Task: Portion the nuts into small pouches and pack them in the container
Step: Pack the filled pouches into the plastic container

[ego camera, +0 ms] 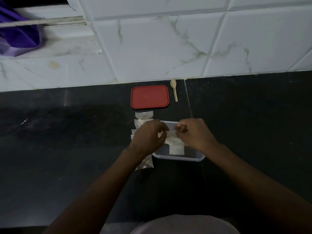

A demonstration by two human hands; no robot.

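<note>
A black countertop (67, 149) runs under a white tiled wall (152, 39). On it a clear container (179, 158) stands open, and its red lid (150, 97) lies flat behind it by the wall. Over the container the left hand (148, 137) and right hand (194, 134), fingers curled, pinch 1 small pouch (170, 139) between them; more pouches (144, 115) lie in a row just left of it, and a wooden spoon (174, 90) lies just right of the lid

1. Hands: two, the left hand (149, 135) and the right hand (194, 133).
2. Container (194, 158): one, beneath both hands.
3. Red lid (150, 97): one, beyond the left hand.
4. Spoon (174, 90): one, beyond the hands, between them.
5. Pouches (144, 115): at least six. Two lie beyond the left hand, two edges show at its left side, one lies beside the left wrist, and one held pouch (170, 138) is pinched by both hands.
</note>
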